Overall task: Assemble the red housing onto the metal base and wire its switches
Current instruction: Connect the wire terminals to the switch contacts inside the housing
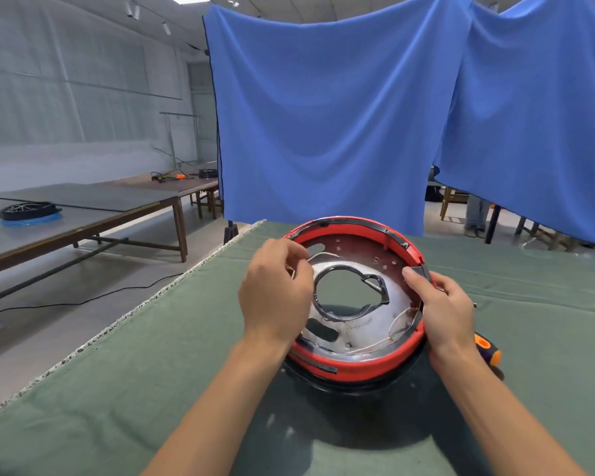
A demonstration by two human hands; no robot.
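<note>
Both hands (275, 290) gripping red housing (354, 367), metal base (361, 324)

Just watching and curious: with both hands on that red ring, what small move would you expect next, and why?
Probably the left hand feeds the thin white wire it pinches down along the round red plastic housing. The right hand steadies the opposite rim, the shiny metal base plate already sits inside, and the orange-handled screwdriver lies unused.

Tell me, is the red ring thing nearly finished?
Partly. The red housing already sits around the metal base. Right now the left hand pinches something small at the left inner edge, too hidden to name, while the right hand grips the right rim. White wires lie loose inside, and the screwdriver waits unused, so wiring looks unfinished.
</note>
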